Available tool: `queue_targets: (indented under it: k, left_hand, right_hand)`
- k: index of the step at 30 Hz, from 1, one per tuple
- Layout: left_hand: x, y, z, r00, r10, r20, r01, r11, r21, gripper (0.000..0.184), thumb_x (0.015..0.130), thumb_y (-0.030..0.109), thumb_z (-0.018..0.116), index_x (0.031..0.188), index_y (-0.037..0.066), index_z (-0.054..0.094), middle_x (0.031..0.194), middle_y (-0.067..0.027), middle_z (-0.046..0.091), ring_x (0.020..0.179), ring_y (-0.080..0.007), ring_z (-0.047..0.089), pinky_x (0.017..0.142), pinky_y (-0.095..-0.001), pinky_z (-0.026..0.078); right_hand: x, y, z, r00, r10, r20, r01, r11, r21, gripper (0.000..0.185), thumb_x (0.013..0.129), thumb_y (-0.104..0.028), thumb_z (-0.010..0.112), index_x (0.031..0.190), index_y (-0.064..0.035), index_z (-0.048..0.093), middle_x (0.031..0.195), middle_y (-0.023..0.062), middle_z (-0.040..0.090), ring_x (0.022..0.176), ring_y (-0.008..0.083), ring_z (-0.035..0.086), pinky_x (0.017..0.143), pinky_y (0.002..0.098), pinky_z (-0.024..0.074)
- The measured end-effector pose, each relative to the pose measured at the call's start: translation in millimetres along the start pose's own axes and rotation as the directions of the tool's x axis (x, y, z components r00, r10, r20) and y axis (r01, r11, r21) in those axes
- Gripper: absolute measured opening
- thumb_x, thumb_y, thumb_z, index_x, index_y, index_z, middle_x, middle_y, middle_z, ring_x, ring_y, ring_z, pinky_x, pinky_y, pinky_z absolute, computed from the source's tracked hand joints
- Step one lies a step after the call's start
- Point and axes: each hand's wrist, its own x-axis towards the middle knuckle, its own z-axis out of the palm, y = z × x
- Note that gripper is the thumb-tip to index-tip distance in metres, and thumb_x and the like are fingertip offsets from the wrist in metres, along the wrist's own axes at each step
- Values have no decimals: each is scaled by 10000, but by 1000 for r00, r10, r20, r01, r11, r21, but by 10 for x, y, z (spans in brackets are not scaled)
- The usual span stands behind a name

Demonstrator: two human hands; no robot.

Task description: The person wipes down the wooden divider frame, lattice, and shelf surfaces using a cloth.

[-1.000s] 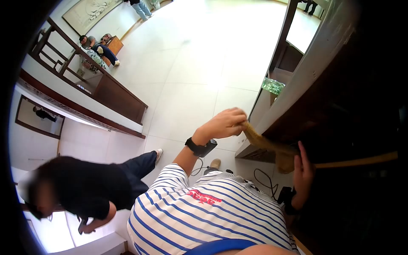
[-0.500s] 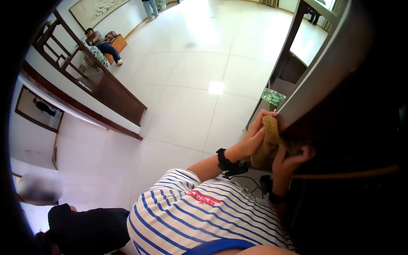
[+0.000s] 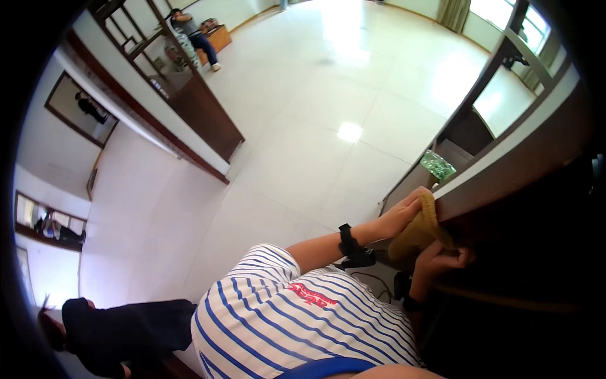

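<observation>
A mustard-brown cloth (image 3: 413, 237) is held between my two hands at the edge of a dark wooden frame (image 3: 499, 167). My left hand (image 3: 404, 211) has its fingers on the cloth's upper end, against the wood's pale edge. Lower and to the right, my right hand (image 3: 442, 258) is closed with its fingers curled at the cloth's lower end, partly in shadow. Black bands circle both wrists.
A person in dark clothes (image 3: 126, 331) is at the lower left. Another person (image 3: 192, 35) sits on a wooden box (image 3: 218, 38) at the back. A dark wooden partition (image 3: 205, 110) stands left; a green patterned item (image 3: 437, 164) lies by the frame.
Both hands came together at the frame's edge, bunching the cloth that was stretched between them. The view has shifted, and the person at the lower left has changed posture.
</observation>
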Motion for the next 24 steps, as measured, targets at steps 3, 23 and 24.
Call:
queue_targets:
  k: [3, 23, 24]
  left_hand:
    - [-97, -37, -55, 997, -75, 1, 75, 997, -4, 297, 989, 285, 304, 1143, 71, 441, 1011, -24, 475, 952, -79, 437, 870, -224, 367]
    - [-1194, -777, -840, 938, -338, 80, 329, 938, 106, 607, 921, 464, 374, 1332, 24, 296, 1215, -173, 492, 1091, -275, 525, 910, -356, 440]
    - [-1200, -567, -805, 982, -185, 42, 177, 973, 146, 588, 935, 474, 332, 1318, 29, 325, 1209, -169, 495, 1071, -270, 540, 889, -359, 459]
  right_hand:
    - [-63, -11, -2, 999, 19, 32, -18, 1000, -12, 401, 828, -103, 606, 1090, -50, 306, 1024, 165, 368, 954, 311, 410, 824, 413, 375]
    - [-103, -397, -525, 741, -42, 670, -332, 845, 419, 372, 781, -191, 685, 1071, -22, 521, 895, 103, 610, 777, 205, 585, 746, 308, 462]
    - [-107, -386, -542, 616, -49, 786, -527, 716, 458, 401, 799, -221, 671, 1102, -24, 499, 881, 98, 610, 764, 186, 585, 739, 306, 462]
